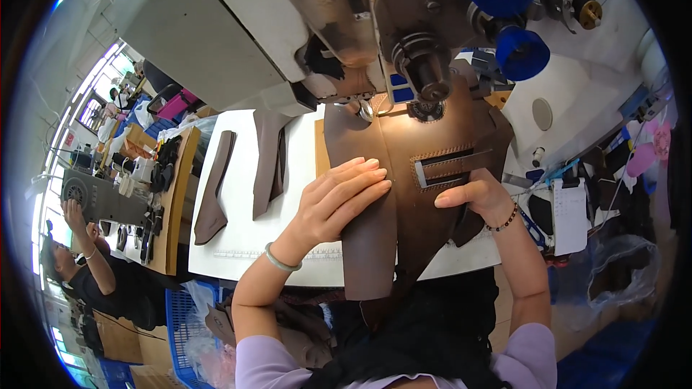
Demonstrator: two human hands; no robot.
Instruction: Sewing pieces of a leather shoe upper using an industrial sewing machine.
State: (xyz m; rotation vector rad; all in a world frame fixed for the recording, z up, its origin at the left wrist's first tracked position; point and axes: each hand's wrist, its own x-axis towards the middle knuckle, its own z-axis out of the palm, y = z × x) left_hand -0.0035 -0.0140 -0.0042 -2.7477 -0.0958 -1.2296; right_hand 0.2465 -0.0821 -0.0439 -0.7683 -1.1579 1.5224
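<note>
A large brown leather piece lies across the white machine table, its far part under the head of a sewing machine. Stitching frames a slot with a strap on its right half, and a seam runs down its middle. My left hand rests flat on the leather left of that seam, fingers stretched out. At the right, my right hand grips the leather beside the slot, thumb on top and the other fingers hidden beneath. A lamp lights the leather close to the presser foot.
Two brown leather strips lie on the left of the white table. A blue basket stands at lower left. A paper pad hangs at right, near a clear plastic bag. Another person works at far left.
</note>
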